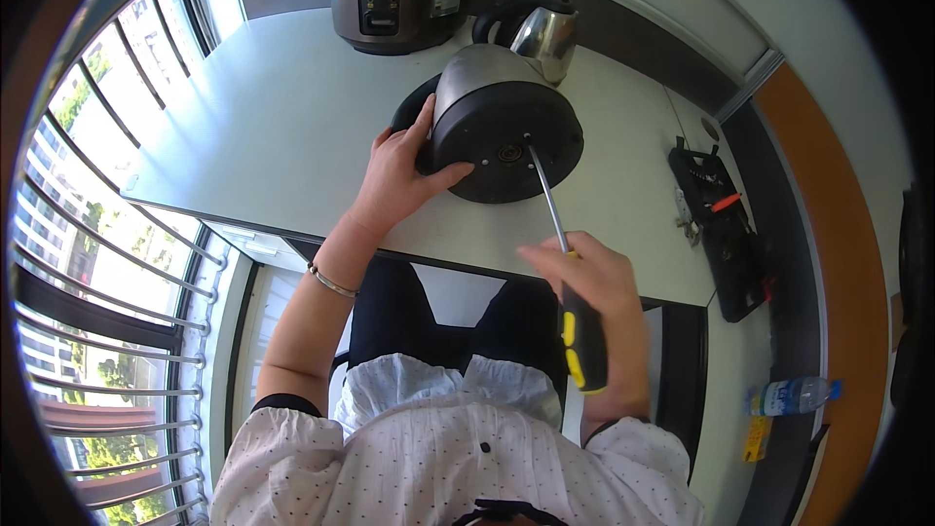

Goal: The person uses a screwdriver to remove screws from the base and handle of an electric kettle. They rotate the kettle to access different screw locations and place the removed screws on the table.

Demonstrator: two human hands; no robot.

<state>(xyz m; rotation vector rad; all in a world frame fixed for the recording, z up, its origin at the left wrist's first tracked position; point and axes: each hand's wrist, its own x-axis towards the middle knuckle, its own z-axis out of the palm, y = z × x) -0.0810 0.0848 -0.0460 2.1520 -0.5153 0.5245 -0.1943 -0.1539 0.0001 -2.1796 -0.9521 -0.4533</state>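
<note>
Frame centre: left hand (404,170) grips the kettle (502,122) lying on its side on the table (282,127); right hand (584,282) clasps a screwdriver (570,282), tip at the kettle's base.

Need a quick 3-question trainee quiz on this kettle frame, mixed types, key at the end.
1. True or false: the kettle stands upright on the table.
2. Which hand holds the screwdriver? A) left hand B) right hand
3. Fill in: the screwdriver tip meets the kettle's ____.

Key
1. False: it lies on its side, base toward the person.
2. B; the left hand steadies the kettle at its handle side.
3. Base, near the middle.
</note>
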